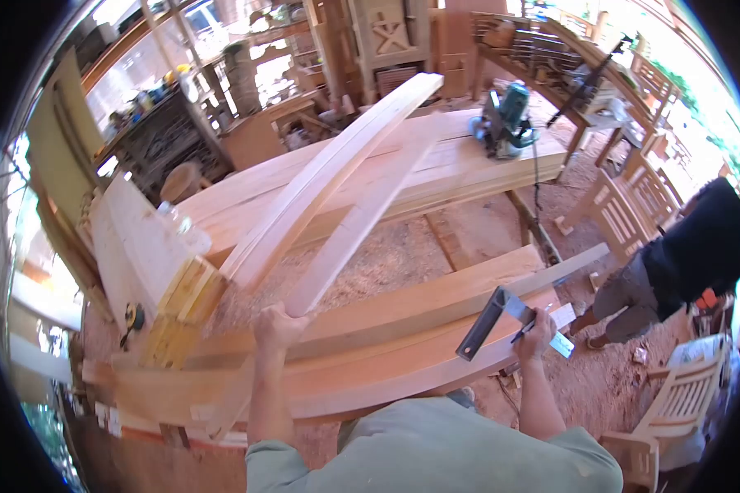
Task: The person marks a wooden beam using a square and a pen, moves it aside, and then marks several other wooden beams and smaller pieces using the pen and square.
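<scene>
My left hand [279, 330] is closed around a long, thin wooden strip [368, 215], which slants from the near left up toward the far stack of planks. My right hand [536, 335] is closed on a carpenter's square [481, 322] with a dark stock and a pale metal blade. A thin dark stick like a pencil [516, 335] also pokes out from those fingers. Below both hands lie thick, slightly curved timbers [386, 371], running left to right in front of me. A second long curved timber [329, 168] slants beside the strip.
A green circular saw [506, 123] with a hanging cord stands on the far plank stack [436, 193]. To the right, a person [674, 255] bends near wooden chairs [612, 205]. A yellowish wood block [181, 312] stands at left, with a tape measure [131, 319] nearby.
</scene>
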Available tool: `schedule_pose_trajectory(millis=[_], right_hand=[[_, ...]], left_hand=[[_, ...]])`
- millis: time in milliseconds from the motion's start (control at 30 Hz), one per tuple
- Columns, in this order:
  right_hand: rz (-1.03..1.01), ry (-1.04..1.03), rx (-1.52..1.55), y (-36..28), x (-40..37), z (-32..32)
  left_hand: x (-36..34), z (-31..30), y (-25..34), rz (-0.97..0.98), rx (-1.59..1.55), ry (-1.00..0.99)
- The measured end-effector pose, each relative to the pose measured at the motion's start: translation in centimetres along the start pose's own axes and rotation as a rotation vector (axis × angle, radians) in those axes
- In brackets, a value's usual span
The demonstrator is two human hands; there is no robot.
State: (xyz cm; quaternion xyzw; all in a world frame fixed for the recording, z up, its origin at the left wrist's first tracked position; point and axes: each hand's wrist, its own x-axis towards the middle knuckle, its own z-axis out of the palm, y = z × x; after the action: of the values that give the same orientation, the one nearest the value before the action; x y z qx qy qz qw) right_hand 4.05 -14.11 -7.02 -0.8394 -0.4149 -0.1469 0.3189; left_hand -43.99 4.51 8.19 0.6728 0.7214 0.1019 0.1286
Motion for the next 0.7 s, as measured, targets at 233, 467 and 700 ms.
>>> schedule_pose_trajectory(millis=[233,467,700], right_hand=[[0.043,0.046,0.000,0.3,-0.5,0.0],[0.056,0.006,0.003,0.4,-0.4,0.0],[0.049,0.021,0.007,0.7,-0.5,0.4]], left_hand=[[5.4,3.7,0.1,0.024,-0.145,-0.020],[-0.4,2.3,-6.8,-0.029,-0.054,-0.042],[-9.0,1.0,-17.9,-0.256,-0.012,-0.027]])
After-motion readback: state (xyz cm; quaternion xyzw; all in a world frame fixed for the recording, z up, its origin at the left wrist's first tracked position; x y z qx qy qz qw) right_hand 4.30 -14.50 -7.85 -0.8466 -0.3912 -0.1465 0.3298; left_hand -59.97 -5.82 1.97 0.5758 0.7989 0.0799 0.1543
